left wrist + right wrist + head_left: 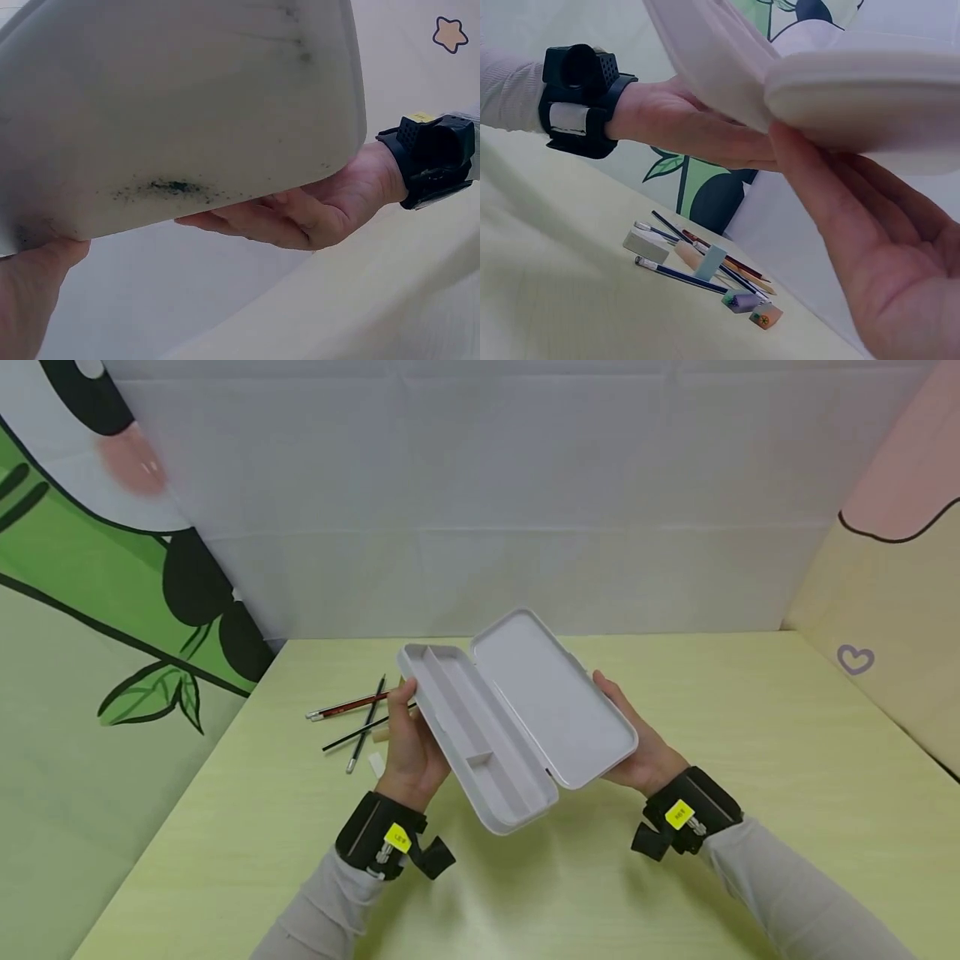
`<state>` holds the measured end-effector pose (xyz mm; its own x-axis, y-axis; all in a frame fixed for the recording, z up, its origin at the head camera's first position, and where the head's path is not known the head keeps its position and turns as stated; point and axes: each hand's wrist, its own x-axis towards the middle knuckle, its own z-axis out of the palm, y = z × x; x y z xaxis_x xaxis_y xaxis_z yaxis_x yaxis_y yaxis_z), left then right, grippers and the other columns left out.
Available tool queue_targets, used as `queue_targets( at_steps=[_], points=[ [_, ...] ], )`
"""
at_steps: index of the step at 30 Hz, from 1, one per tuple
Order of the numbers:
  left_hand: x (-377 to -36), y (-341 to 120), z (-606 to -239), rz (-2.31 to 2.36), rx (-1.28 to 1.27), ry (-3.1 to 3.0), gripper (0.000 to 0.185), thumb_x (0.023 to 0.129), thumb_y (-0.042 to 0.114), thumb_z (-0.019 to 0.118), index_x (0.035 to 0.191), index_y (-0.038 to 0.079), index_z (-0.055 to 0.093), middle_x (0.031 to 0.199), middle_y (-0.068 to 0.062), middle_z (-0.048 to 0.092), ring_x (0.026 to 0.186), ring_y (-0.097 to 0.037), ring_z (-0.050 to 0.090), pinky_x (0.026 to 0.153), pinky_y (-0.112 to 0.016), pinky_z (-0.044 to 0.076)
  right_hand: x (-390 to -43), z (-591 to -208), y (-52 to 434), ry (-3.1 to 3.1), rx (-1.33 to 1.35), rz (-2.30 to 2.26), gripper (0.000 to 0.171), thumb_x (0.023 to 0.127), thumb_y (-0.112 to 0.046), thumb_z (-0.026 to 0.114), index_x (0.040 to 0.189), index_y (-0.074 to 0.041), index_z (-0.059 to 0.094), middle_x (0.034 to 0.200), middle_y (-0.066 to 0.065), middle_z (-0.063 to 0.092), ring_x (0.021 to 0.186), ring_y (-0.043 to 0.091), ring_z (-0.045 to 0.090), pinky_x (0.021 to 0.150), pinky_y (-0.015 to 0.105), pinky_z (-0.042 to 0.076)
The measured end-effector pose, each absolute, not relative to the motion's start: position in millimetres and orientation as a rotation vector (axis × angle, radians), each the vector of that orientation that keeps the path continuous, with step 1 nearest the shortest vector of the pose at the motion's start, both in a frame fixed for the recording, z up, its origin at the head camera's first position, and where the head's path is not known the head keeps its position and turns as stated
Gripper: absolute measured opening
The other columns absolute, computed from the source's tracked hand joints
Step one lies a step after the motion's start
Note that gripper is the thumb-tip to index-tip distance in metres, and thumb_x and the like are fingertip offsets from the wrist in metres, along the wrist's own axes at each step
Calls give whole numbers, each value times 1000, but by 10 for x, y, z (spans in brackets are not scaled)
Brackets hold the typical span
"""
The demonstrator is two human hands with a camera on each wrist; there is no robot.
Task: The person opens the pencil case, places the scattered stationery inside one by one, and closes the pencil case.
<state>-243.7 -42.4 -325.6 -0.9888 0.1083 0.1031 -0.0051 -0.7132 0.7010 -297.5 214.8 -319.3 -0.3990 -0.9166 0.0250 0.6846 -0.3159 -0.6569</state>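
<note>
Backdrop cloth (480, 485): stands behind the white case (555, 710). Table (787, 760): lies below the case. The case is raised off the table, tilted, lid swung open, divided tray facing the head camera. Dark smudges (176, 187) mark its underside.

Left hand (411, 756): grips the case's left side, thumb at the tray rim. Right hand (648, 752): holds the case's right side, by the lid. Each wrist carries a black strap.

Left of the case, on the table: several crossed pencils (690, 279), with a pale block (645, 245) and a blue block (709, 262) among them. In the head view the left hand obstructs part of this pile; an exact pencil count cannot be made.
</note>
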Motion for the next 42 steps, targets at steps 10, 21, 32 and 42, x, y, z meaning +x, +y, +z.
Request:
queue_targets(
  at_steps=[10,21,32,42],
  points=[
    [-2379,-436,-3252,2891,263,1179,57,78,59,61,122,26,47,105,10,55,97,-5,53,88,-26,45,-2850,-3195,2252,797,-524,-1977,81,85,-75,14,136,-22,48,125,1,57,114,15,56,99,30,47],
    [-2402,-427,-3240,2996,197,1219,65,77,57,60,131,24,43,112,6,53,104,-10,50,97,-33,41,-2598,-3187,2150,1525,-464,-2076,42,103,-25,43,141,-10,37,126,-7,58,113,8,59,99,24,49],
    [-2437,-354,-3241,2998,226,1186,67,77,57,62,132,26,41,117,6,51,109,-11,48,99,-35,40,-2653,-3150,2104,1576,-315,-2096,60,102,-32,44,151,-6,21,127,-9,51,112,2,58,98,19,48],
    [-2527,-548,-3206,2824,625,1025,55,88,43,63,135,26,39,129,5,46,119,-12,44,107,-30,37,-2826,-2992,2216,1583,-336,-2051,61,102,-32,44,150,-3,21,125,-6,51,111,3,58,98,18,48]
  ],
)
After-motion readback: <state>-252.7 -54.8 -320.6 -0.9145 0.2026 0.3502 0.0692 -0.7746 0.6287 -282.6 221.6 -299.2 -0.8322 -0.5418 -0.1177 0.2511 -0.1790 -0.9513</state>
